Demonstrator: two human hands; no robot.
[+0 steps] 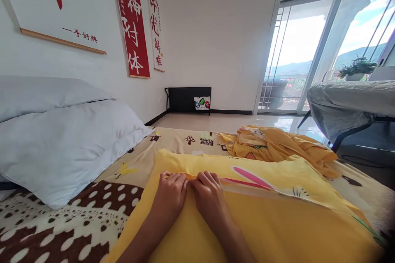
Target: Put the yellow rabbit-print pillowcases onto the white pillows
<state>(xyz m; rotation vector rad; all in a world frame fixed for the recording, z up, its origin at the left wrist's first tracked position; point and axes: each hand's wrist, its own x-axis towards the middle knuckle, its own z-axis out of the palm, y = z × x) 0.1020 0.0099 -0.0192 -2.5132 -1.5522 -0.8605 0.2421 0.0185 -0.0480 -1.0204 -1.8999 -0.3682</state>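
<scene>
A yellow pillowcase (pixel 262 222) with a pink and white printed figure lies in front of me, plump as if a pillow is inside. Across its upper part runs a long fold or opening edge. My left hand (pixel 173 189) is closed on this edge, fingers curled over the cloth. Right beside it, my right hand (pixel 207 187) pinches the same edge, thumbs almost meeting. The fingertips are partly hidden by the cloth and the backs of the hands.
White pillows (pixel 68 144) are stacked at the left. A crumpled orange-yellow cloth (pixel 277 144) lies beyond the pillowcase on a patterned blanket (pixel 175 137). A covered table (pixel 348 98) stands at the right, near glass doors (pixel 296 57). A low black rack (pixel 182 98) is against the far wall.
</scene>
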